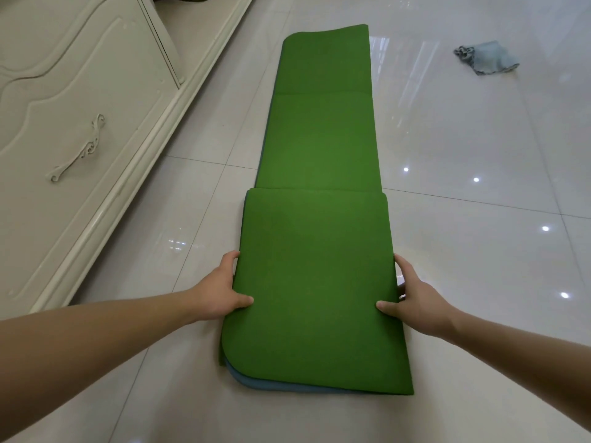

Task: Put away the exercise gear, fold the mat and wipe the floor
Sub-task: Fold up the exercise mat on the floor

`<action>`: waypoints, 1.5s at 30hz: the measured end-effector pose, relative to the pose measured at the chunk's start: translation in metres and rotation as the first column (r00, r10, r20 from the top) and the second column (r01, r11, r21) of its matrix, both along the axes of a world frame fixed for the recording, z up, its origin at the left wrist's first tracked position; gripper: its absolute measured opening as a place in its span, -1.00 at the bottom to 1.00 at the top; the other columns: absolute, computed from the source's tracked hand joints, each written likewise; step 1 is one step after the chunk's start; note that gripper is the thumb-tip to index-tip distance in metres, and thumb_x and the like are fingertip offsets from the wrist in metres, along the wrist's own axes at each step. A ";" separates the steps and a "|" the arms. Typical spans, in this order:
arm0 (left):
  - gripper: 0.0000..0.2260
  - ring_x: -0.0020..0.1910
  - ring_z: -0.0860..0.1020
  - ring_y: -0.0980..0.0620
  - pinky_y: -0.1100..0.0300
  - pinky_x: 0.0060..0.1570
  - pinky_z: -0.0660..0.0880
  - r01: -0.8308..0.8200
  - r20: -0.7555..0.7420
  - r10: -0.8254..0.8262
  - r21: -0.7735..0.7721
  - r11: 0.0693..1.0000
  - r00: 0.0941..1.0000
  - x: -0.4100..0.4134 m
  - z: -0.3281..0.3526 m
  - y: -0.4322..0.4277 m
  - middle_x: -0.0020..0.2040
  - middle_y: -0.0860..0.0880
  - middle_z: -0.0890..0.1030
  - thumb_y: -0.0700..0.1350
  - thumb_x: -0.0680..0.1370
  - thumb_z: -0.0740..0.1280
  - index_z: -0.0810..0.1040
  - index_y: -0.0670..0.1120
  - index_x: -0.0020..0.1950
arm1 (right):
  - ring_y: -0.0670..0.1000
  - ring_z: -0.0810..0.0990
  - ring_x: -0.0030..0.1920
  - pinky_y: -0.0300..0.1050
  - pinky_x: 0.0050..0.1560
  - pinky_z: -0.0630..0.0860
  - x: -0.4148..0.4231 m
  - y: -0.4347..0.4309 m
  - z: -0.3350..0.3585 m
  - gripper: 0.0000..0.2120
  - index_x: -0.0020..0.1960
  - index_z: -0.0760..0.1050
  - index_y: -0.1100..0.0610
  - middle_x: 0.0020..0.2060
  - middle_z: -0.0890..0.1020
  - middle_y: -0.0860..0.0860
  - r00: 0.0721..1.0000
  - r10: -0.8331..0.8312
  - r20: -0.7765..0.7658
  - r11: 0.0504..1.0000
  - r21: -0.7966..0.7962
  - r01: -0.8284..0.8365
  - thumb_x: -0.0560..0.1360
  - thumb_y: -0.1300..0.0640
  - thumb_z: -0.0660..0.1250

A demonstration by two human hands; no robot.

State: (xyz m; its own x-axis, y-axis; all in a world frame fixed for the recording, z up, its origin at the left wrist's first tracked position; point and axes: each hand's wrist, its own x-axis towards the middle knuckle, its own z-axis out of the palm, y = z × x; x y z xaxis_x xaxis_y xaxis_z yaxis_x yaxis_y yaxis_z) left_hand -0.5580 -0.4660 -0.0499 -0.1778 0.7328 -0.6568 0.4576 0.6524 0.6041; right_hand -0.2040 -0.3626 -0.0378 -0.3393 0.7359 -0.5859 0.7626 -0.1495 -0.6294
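Glossy tiled floor, cream cabinet along 9 to 11 o'clock. Green mat flat on floor, dead ahead. Runs lengthwise 6 to 12 o'clock, rounded far end at 12. Near end already doubled into a stacked panel, blue underside peeking out at 6 to 7 o'clock.

Left hand clamped on panel's 9 o'clock edge, thumb on top, fingers tucked under. Right hand clamped on 3 o'clock edge, same way. Level with each other, neither nearer, mat centred between.

Rest of mat straight out from hands toward 12, creases across it. Probably calls for lifting the panel and flipping it forward along that axis, both sides kept even to avoid skew. Folding looks under halfway.

Crumpled blue-grey cloth on floor at 1 o'clock, well apart from mat, untouched; wiping not yet begun. No exercise gear in view.
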 end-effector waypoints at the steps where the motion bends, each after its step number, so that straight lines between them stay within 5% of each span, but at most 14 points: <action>1: -0.14 0.01 0.62 0.00 0.13 -0.02 0.61 0.004 -0.012 -0.004 0.000 1.000 1.000 -0.001 0.000 0.003 0.10 -0.01 0.52 -0.26 0.46 0.50 0.01 0.03 0.56 | -0.13 0.59 -0.12 -0.35 -0.23 0.44 -0.001 0.002 0.002 -0.07 0.55 -0.08 -0.20 -0.04 0.56 -0.10 1.000 -0.017 -0.016 1.000 -0.008 0.017 0.45 0.16 0.47; 4: -0.09 0.19 0.54 -0.11 -0.02 0.15 0.58 -0.010 -0.055 0.013 0.059 0.998 0.998 -0.009 0.002 0.015 0.34 -0.13 0.37 -0.22 0.38 0.57 0.07 0.02 0.55 | -0.06 0.57 -0.01 -0.23 -0.05 0.49 -0.008 0.018 0.008 -0.02 0.55 -0.07 -0.20 0.23 0.45 -0.04 0.995 -0.072 -0.075 0.996 0.037 0.075 0.41 0.16 0.52; 8: 0.00 0.36 0.41 -0.18 -0.13 0.31 0.46 -0.038 -0.115 0.056 0.153 0.987 0.992 -0.018 0.005 0.045 0.49 -0.10 0.23 -0.07 0.37 0.60 -0.01 0.14 0.59 | 0.05 0.57 0.12 0.01 0.20 0.51 -0.027 0.054 0.014 -0.13 0.53 0.01 -0.20 0.33 0.41 0.00 0.988 -0.084 -0.129 0.984 0.146 0.102 0.44 0.11 0.48; 13: -0.12 0.26 0.49 -0.14 -0.10 0.29 0.48 -0.081 -0.116 0.107 0.210 0.974 0.987 -0.021 0.011 0.087 0.45 -0.08 0.28 0.03 0.44 0.53 0.03 0.23 0.57 | 0.05 0.58 0.08 -0.03 0.13 0.52 -0.046 0.090 0.013 -0.19 0.54 0.03 -0.12 0.19 0.41 -0.08 0.985 -0.105 -0.135 0.977 0.173 0.128 0.47 0.12 0.44; 18: -0.21 0.23 0.52 -0.04 0.01 0.26 0.51 -0.106 -0.061 0.120 0.202 0.974 0.991 -0.023 0.006 0.113 0.39 -0.02 0.42 0.00 0.46 0.52 0.15 0.19 0.56 | 0.11 0.50 0.27 0.04 0.30 0.45 -0.054 0.112 0.000 -0.17 0.56 0.03 -0.06 0.40 0.37 0.04 0.992 -0.101 -0.075 0.984 0.137 0.111 0.46 0.07 0.45; 23: -0.20 0.15 0.59 0.00 0.07 0.18 0.55 -0.143 -0.011 0.149 0.208 0.968 0.989 -0.020 -0.002 0.124 0.31 0.03 0.51 -0.17 0.43 0.55 0.20 0.14 0.54 | 0.12 0.51 0.22 0.01 0.26 0.46 -0.057 0.120 -0.007 -0.14 0.55 0.05 -0.08 0.35 0.43 0.08 0.996 -0.090 -0.015 0.989 0.115 0.091 0.43 0.11 0.49; 29: -0.18 0.14 0.60 -0.03 -0.05 0.17 0.59 -0.176 0.025 0.175 0.193 0.965 0.984 -0.025 -0.006 0.126 0.29 0.02 0.51 -0.16 0.36 0.60 0.25 0.23 0.47 | 0.11 0.56 0.16 0.09 0.26 0.49 -0.056 0.122 -0.010 -0.15 0.51 0.09 -0.19 0.30 0.49 0.04 0.987 -0.148 -0.056 0.986 0.069 0.152 0.40 0.13 0.52; 41: -0.20 0.04 0.62 0.06 0.19 -0.08 0.60 -0.154 0.088 0.143 0.130 0.980 0.986 -0.016 -0.004 0.083 0.19 0.06 0.54 -0.24 0.44 0.53 0.16 0.16 0.51 | 0.07 0.58 0.11 0.02 0.23 0.51 -0.043 0.077 -0.003 -0.16 0.47 0.07 -0.21 0.22 0.53 0.00 0.989 -0.135 -0.067 0.991 -0.001 0.135 0.40 0.13 0.51; 45: -0.19 0.05 0.61 0.06 0.16 -0.03 0.60 -0.126 0.067 0.119 0.117 0.985 0.991 -0.012 -0.002 0.057 0.20 0.04 0.53 -0.23 0.45 0.53 0.13 0.16 0.51 | 0.05 0.59 0.09 -0.06 0.16 0.51 -0.040 0.051 -0.002 -0.15 0.48 0.05 -0.20 0.19 0.54 0.00 0.992 -0.112 -0.060 0.994 -0.018 0.111 0.41 0.11 0.51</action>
